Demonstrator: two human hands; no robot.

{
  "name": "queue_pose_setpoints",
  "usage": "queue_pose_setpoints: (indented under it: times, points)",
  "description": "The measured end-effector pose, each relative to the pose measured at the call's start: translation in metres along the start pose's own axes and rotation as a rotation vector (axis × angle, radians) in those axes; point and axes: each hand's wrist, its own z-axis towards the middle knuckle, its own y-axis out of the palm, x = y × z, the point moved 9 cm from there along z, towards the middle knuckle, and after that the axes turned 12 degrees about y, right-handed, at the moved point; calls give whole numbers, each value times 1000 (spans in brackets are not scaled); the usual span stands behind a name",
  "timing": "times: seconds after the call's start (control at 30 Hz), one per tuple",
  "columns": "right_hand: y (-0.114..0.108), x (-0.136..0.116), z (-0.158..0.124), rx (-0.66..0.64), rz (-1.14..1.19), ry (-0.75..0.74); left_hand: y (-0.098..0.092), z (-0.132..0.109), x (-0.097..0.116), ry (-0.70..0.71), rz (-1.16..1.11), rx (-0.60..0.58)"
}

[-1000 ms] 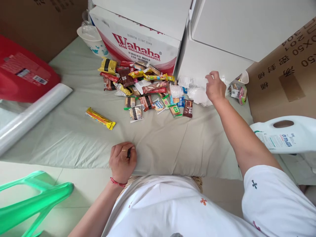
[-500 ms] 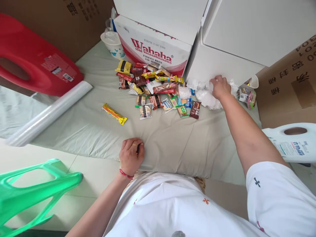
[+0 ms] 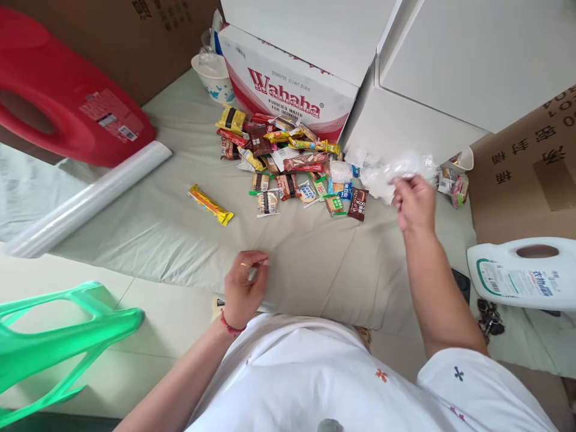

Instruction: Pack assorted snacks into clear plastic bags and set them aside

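My right hand [image 3: 416, 204] is closed in a pinch on a thin clear plastic bag [image 3: 407, 165], part of a crumpled heap of bags below the white cabinet. Over the front edge of the bed sheet, my left hand [image 3: 246, 282] is curled with thumb against fingers, and nothing shows in it. Left of my right hand lies a cocoa snack packet [image 3: 358, 204], at the end of a pile of wrapped snacks [image 3: 288, 162]. A yellow snack bar [image 3: 210, 204] lies apart from the pile, up and left of my left hand.
Behind the snacks stands a Wahaha carton [image 3: 288, 90], with a paper cup [image 3: 215, 78] beside it. At left are a red jug [image 3: 67, 102], a plastic film roll [image 3: 90, 201] and a green stool [image 3: 67, 336]. A white detergent bottle [image 3: 517, 276] lies at right, near keys [image 3: 490, 318].
My right hand has drawn back toward me from the plastic bags, pulling one of them along. My left hand stays near the sheet's edge, its fingers slightly shifted.
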Motion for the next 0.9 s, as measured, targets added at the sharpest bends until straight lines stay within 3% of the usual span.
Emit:
queue_pose_setpoints:
  times: [0.1, 0.23, 0.3, 0.37, 0.5, 0.57, 0.63, 0.73, 0.83, 0.9]
  points:
    - [52, 27, -88, -333, 188, 250, 41, 10, 14, -166, -333, -114]
    - [102, 40, -172, -610, 175, 346, 84, 27, 17, -313, -502, -127]
    - [111, 42, -188, -665, 204, 383, 98, 29, 6, -401, -565, -144]
    - [107, 48, -187, -617, 288, 465, 100, 27, -9, -515, -668, -84]
    - [89, 74, -181, -545, 449, 664, 84, 14, -37, -755, -886, 124]
    - [79, 84, -182, -509, 442, 682, 76, 9, -43, -805, -912, 171]
    - [64, 79, -179, -408, 370, 555, 69, 9, -44, -787, -859, 189]
    - [50, 33, -183, -281, 138, 101, 65, 11, -34, -705, -746, 168]
    - [75, -9, -203, -352, -143, -259, 70, 13, -16, -619, -696, 105]
    - [98, -15, -212, -462, -224, -305, 76, 12, -6, -590, -718, 54]
